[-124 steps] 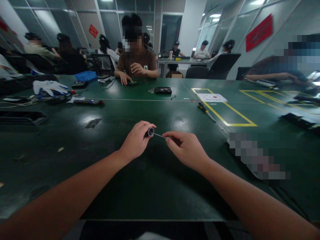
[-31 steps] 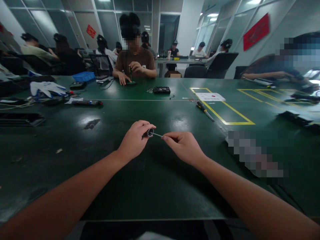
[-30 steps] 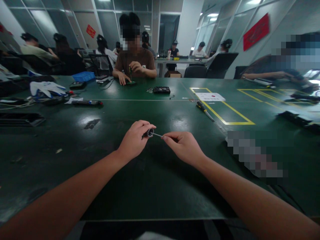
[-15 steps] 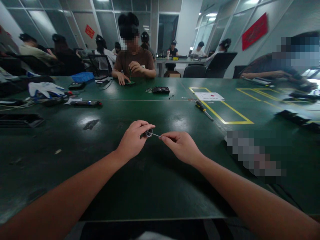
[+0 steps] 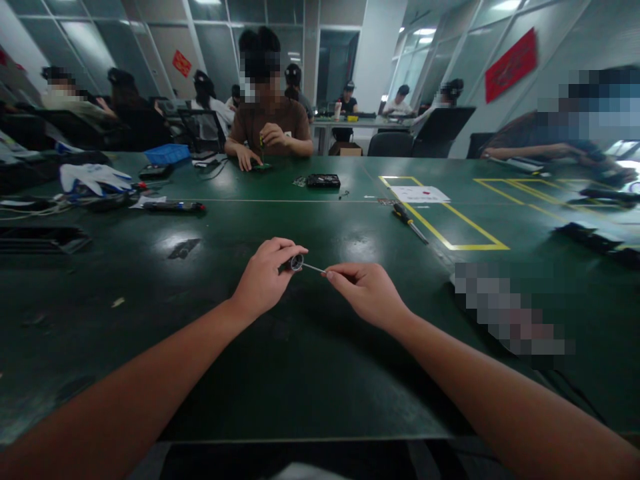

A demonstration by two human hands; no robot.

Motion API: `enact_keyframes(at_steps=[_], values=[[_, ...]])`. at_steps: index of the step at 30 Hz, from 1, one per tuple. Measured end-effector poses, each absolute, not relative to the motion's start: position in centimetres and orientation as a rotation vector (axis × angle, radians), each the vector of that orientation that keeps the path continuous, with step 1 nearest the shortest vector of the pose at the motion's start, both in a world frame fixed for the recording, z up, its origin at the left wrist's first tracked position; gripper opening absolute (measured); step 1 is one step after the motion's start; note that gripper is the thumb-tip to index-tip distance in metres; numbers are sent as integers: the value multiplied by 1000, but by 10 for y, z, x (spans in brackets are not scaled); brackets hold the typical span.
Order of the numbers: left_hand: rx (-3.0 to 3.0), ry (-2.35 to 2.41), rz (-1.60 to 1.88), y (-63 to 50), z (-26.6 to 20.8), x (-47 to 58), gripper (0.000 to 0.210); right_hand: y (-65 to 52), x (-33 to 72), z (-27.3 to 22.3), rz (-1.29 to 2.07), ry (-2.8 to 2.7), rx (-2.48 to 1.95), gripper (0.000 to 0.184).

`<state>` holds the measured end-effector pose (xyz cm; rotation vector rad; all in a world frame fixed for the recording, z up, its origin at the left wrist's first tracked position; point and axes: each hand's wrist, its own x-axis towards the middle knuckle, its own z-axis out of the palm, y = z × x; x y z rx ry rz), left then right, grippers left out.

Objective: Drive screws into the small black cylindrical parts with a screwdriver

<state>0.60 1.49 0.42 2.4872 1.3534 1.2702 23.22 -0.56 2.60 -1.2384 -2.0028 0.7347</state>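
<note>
Where your forearms converge over the near half of the worktop (image 5: 280, 393), the small round part (image 5: 297, 262) sits in your left hand (image 5: 264, 277), its ringed mouth turned toward your right hand (image 5: 367, 290). Left grip: fingers curled snugly around the part's side. Right grip: thumb and forefinger pinched together on a thin rod (image 5: 314, 268), which reaches to the part's mouth; whether its tip is inside, you can't tell from here.

Handling, by judgement: part likely light and stiff, with a smooth rim that could roll or slip; take hold around its outer wall, clear of the mouth. Rod probably rigid but slim, so best pinched well back from the tip.

Pose: left forearm enters from lower left, back of hand up; right from lower right, wrist fairly straight, other fingers tucked under. Screwdriver (image 5: 410, 223) lies beyond your right hand, untouched.
</note>
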Motion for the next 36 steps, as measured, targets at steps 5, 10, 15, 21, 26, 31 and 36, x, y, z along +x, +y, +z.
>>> enact_keyframes(at_steps=[5, 10, 15, 21, 26, 31, 36], values=[[2514, 1360, 1228, 13, 5, 7, 35, -8, 230, 27, 701, -2036, -1232, 29], [2549, 1351, 1216, 13, 4, 6, 36, -8, 229, 27, 696, -2036, -1241, 29], [2598, 1330, 1214, 14, 3, 6, 38, -8, 228, 26, 693, -2050, -1250, 29], [2528, 1332, 1240, 13, 4, 7, 36, -6, 230, 25, 763, -2023, -1210, 29], [2464, 1349, 1258, 14, 4, 6, 32, -5, 232, 26, 778, -1995, -1207, 27], [2478, 1347, 1249, 14, 4, 7, 31, -8, 230, 26, 698, -2019, -1234, 29], [2529, 1329, 1238, 12, 5, 7, 33, -9, 229, 27, 688, -2030, -1256, 29]])
